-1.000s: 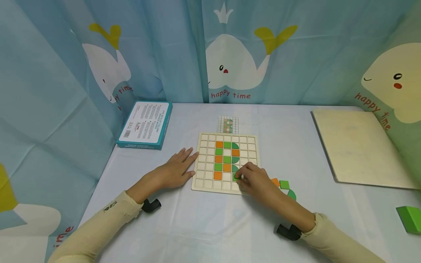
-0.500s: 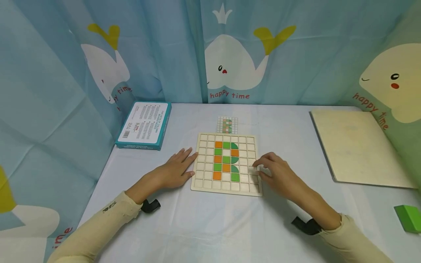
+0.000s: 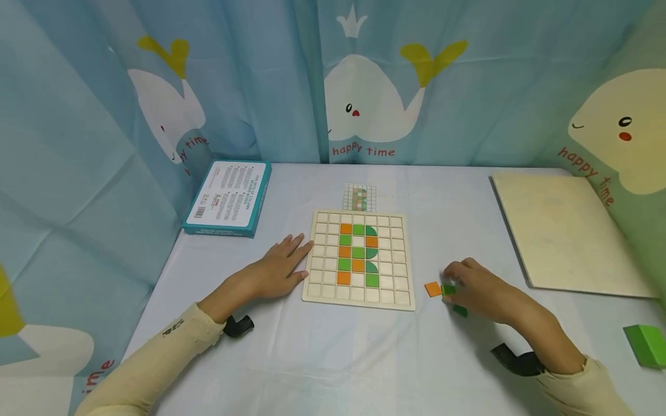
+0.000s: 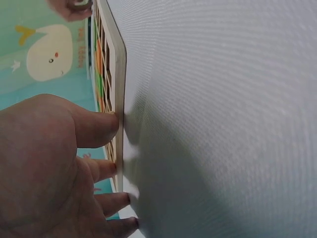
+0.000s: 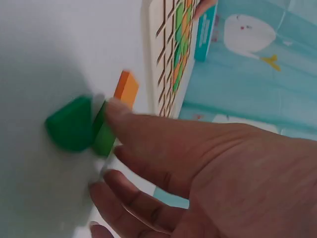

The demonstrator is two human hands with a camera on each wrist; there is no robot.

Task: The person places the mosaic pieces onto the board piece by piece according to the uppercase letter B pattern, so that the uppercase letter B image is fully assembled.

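Observation:
My left hand (image 3: 276,268) lies with spread fingers against the left edge of a wooden grid board (image 3: 322,293). In the left wrist view its thumb (image 4: 101,128) touches the board's side. Orange squares, green squares and dark green quarter-round tiles sit in the board's middle columns. Right of the board, my right hand (image 3: 481,292) is over a few loose tiles, thumb and fingers parted. Its thumb (image 5: 124,111) is at a green square tile (image 5: 105,139); whether they touch I cannot tell. Beside that are an orange square tile (image 3: 433,289) and a dark green quarter-round tile (image 5: 72,124).
A small pattern card (image 3: 359,197) lies behind the board. A teal-edged box (image 3: 229,196) stands at the back left. To the right are a wooden panel (image 3: 572,231) and a green block (image 3: 645,345). Printed curtains (image 3: 281,86) surround the white table.
My right hand has left the green square now lying in the board's lower right column and moved right to the loose tiles. My left hand has stayed at the board's edge.

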